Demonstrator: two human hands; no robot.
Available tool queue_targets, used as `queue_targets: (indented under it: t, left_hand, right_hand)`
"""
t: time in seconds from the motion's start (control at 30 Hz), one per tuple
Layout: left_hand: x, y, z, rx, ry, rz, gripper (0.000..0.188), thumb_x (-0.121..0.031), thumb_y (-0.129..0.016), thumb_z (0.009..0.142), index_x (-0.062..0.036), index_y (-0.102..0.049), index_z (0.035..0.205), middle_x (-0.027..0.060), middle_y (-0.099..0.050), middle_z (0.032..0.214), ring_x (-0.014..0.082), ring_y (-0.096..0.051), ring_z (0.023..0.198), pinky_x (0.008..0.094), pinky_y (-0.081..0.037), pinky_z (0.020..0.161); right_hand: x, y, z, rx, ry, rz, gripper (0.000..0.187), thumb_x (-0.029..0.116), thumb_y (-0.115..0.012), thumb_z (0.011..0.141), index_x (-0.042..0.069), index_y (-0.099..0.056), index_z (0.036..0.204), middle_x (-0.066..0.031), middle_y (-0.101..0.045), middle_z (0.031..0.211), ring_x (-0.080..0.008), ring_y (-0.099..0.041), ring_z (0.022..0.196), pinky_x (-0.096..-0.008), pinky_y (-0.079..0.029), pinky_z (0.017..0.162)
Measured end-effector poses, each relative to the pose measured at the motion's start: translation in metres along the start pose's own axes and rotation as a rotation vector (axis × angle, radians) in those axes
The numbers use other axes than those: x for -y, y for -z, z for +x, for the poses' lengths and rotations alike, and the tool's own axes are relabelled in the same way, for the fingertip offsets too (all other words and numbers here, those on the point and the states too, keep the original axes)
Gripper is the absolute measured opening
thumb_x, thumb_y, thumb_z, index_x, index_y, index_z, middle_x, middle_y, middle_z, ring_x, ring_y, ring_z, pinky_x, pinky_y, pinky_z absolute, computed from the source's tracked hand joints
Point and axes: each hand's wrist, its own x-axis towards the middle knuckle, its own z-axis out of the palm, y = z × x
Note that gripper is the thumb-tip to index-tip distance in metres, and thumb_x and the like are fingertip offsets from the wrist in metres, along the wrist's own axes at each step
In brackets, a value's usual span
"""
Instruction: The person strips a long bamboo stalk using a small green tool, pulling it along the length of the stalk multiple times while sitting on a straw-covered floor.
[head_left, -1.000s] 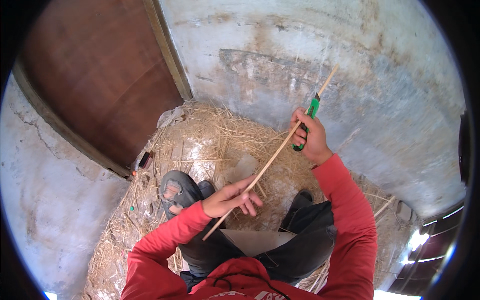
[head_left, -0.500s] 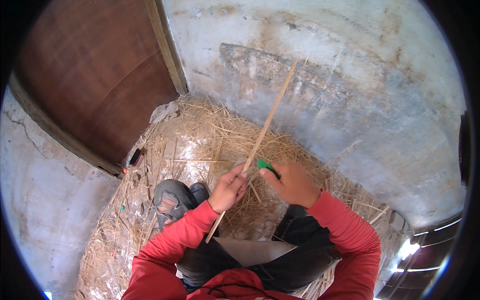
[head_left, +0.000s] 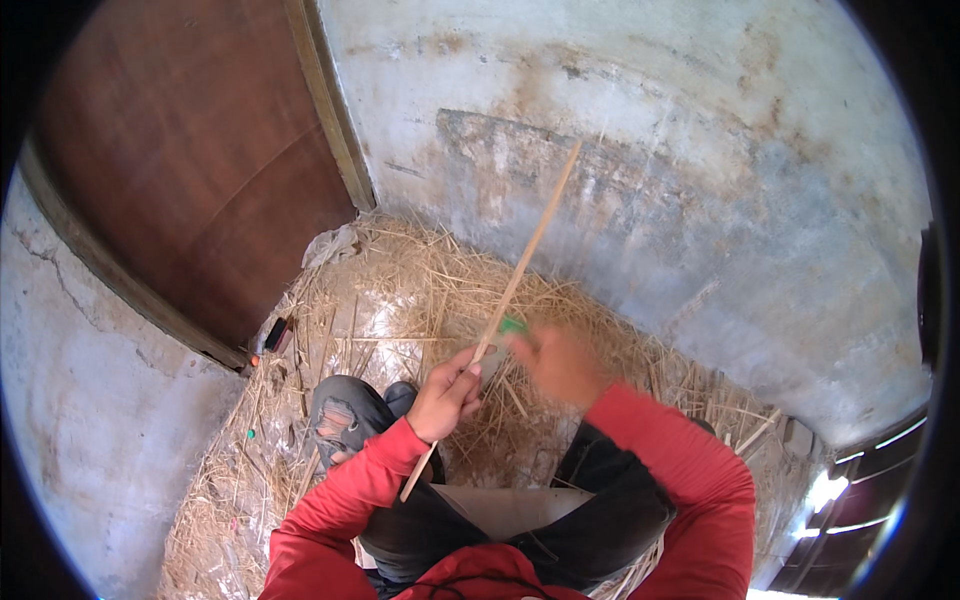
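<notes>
Right hand (head_left: 562, 368) lowered, curled round green cutter (head_left: 513, 326); left hand (head_left: 446, 400) closed on stick (head_left: 528, 250).

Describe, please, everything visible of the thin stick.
The thin stick is long, straight and pale tan, like wood or bamboo. The left hand grips it below its middle; it slants up and right, its far end seen against the wall. The right hand holds a green tool close beside it; blur hides any contact.
</notes>
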Motion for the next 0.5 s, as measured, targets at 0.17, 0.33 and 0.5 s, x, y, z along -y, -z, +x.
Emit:
queue_targets:
  t: [0.17, 0.33, 0.5]
  left_hand:
    - [0.015, 0.007, -0.087, 0.239, 0.178, 0.181, 0.043, -0.017, -0.038, 0.112, -0.0027, -0.042, 0.152, -0.0076, -0.031, 0.063, 0.004, -0.029, 0.048, 0.0226, -0.026, 0.048]
    - [0.016, 0.02, -0.114, 0.189, 0.158, -0.064, 0.046, -0.02, -0.038, 0.112, 0.0001, -0.04, 0.154, -0.0064, -0.029, 0.062, 0.0046, -0.025, 0.047, 0.0219, -0.025, 0.047]
    - [-0.017, 0.0, -0.079, 0.063, 0.138, -0.138, 0.05, -0.026, -0.043, 0.11, 0.002, -0.042, 0.151, -0.0049, -0.029, 0.06, 0.0051, -0.022, 0.044, 0.0214, -0.024, 0.043]
  right_hand:
    - [-0.158, 0.09, 0.024, -0.499, -0.514, 0.093, 0.059, 0.046, -0.047, 0.106, -0.007, -0.068, 0.088, -0.0289, -0.066, 0.08, -0.0398, -0.066, 0.078, -0.0457, -0.05, 0.07]
    - [-0.209, 0.091, 0.005, -0.656, -0.518, 0.164, 0.066, 0.055, -0.051, 0.104, -0.003, -0.059, 0.074, -0.0119, -0.055, 0.064, -0.021, -0.053, 0.063, -0.037, -0.044, 0.063]
    - [-0.146, 0.077, 0.008, -0.491, -0.422, 0.564, 0.06, 0.054, -0.055, 0.102, -0.003, -0.066, 0.093, -0.0006, -0.048, 0.066, -0.0133, -0.047, 0.065, -0.0318, -0.041, 0.062]
